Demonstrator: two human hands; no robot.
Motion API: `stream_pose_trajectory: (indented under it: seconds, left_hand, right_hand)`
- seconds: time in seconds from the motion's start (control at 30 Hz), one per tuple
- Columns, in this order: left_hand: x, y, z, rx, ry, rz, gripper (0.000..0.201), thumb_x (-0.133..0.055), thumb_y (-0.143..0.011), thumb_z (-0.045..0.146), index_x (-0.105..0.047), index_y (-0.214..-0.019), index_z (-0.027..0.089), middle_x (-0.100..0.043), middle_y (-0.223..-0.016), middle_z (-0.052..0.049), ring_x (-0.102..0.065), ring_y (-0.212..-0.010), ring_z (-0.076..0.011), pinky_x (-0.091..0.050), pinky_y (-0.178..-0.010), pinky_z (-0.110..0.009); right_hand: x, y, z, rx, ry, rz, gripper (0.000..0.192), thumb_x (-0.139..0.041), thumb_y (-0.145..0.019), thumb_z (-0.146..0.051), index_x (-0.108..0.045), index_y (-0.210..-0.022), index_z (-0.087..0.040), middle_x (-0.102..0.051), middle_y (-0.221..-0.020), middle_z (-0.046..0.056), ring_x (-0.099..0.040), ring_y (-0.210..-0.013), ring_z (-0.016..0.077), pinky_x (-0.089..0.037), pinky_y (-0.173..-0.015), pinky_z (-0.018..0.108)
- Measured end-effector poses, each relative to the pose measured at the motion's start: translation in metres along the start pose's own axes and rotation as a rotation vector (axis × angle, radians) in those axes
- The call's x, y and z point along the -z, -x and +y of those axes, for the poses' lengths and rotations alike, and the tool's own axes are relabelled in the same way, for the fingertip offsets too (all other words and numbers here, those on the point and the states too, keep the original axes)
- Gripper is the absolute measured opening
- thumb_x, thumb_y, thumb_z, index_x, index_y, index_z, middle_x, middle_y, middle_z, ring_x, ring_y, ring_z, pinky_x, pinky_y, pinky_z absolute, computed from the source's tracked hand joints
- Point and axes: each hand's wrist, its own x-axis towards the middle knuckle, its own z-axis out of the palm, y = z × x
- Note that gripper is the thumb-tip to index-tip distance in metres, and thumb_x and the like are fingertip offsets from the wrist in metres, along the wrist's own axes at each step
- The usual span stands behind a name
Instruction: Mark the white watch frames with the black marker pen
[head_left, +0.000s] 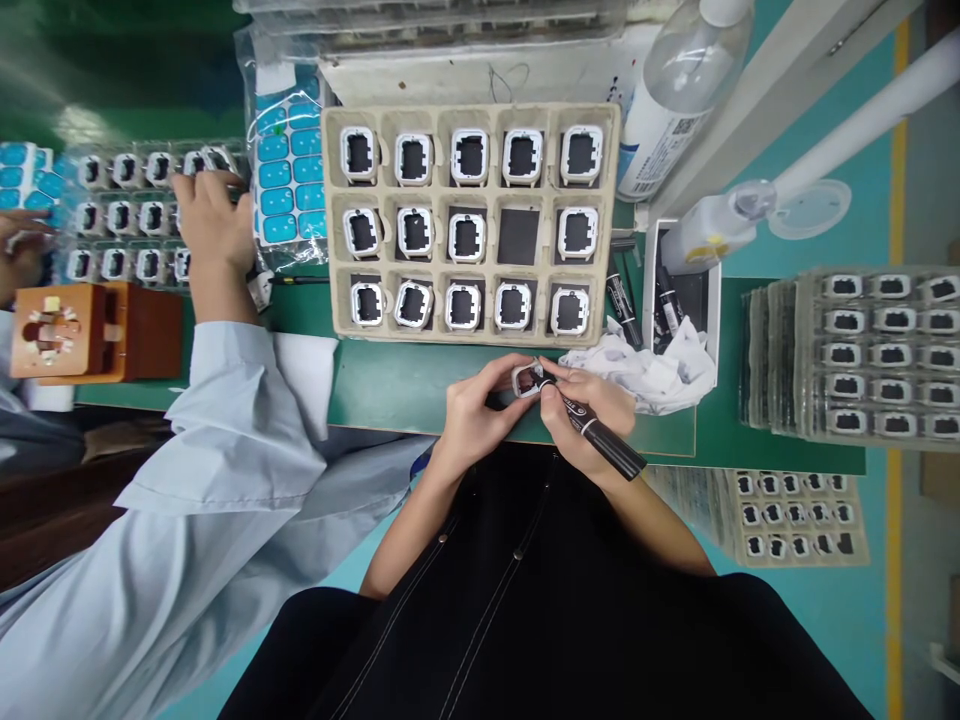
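Note:
Close to the bench's front edge, my left hand [484,408] pinches a small silver watch-case-like frame [525,380] between thumb and fingers. A black marker pen [600,437] is gripped in my right hand [589,415], its tip end up against the frame and its barrel slanting down to the right. Fingers partly cover the frame and hide the exact contact. Just beyond my hands lies a beige compartment tray [442,194] holding rows of similar frames. One compartment [518,237] in its middle row shows only a dark base.
Crumpled white cloth [652,370] lies right of my hands, beside a white box [714,330] with markers. Bottles [686,85] stand behind it. Stacked trays [885,350] sit far right. At left, a co-worker's hand [217,220] reaches over another tray near an orange fixture [97,330].

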Motion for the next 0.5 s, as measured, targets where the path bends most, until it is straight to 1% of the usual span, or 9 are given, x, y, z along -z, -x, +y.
stream_pose_trajectory:
  seconds: [0.1,0.2,0.33,0.43,0.5]
  left_hand:
    - [-0.0005,-0.001,0.0015,0.009,0.043,0.001,0.041,-0.092,-0.105,0.044,-0.08,-0.139,0.023,-0.093,-0.122,-0.005,-0.093,-0.104,-0.0216,-0.078,-0.104,-0.032]
    - [-0.0005,-0.0022,0.0034,0.003,0.105,-0.001,0.05,-0.098,-0.1,0.048,-0.08,-0.139,0.022,-0.093,-0.12,-0.006,-0.094,-0.105,-0.0224,-0.078,-0.104,-0.031]
    - [0.0001,-0.0026,0.0045,0.018,0.127,-0.009,0.061,-0.102,-0.095,0.056,-0.08,-0.14,0.022,-0.093,-0.118,-0.007,-0.094,-0.104,-0.0239,-0.078,-0.104,-0.033]
    - [0.0001,-0.002,0.0041,0.011,0.102,-0.002,0.062,-0.101,-0.095,0.058,-0.08,-0.14,0.021,-0.092,-0.119,-0.008,-0.094,-0.104,-0.0239,-0.078,-0.104,-0.033]
    - [-0.0002,-0.0012,0.0036,-0.015,0.072,0.012,0.057,-0.1,-0.098,0.054,-0.08,-0.14,0.021,-0.092,-0.12,-0.008,-0.093,-0.104,-0.0229,-0.078,-0.103,-0.031]
  right_hand:
    - [-0.001,-0.0001,-0.0007,-0.006,-0.016,0.004,0.017,-0.077,-0.107,-0.012,-0.069,-0.106,-0.027,-0.086,-0.094,0.001,-0.093,-0.098,0.0298,-0.082,-0.082,0.039]
    - [-0.0031,0.0006,0.0001,-0.02,-0.069,0.035,0.016,-0.076,-0.108,-0.014,-0.069,-0.105,-0.028,-0.085,-0.092,0.0,-0.093,-0.1,0.0313,-0.082,-0.079,0.039]
    - [-0.0049,0.0019,0.0014,-0.011,-0.136,0.077,0.016,-0.076,-0.107,-0.015,-0.07,-0.107,-0.03,-0.081,-0.086,-0.002,-0.093,-0.099,0.0319,-0.083,-0.079,0.041]
    - [-0.0047,0.0027,0.0011,-0.016,-0.145,0.076,0.017,-0.077,-0.105,-0.014,-0.071,-0.107,-0.03,-0.081,-0.087,-0.002,-0.093,-0.1,0.0315,-0.083,-0.081,0.04]
    - [-0.0043,0.0029,0.0008,-0.017,-0.168,0.077,0.019,-0.076,-0.104,-0.011,-0.072,-0.108,-0.029,-0.08,-0.087,-0.002,-0.093,-0.096,0.0299,-0.083,-0.084,0.04]
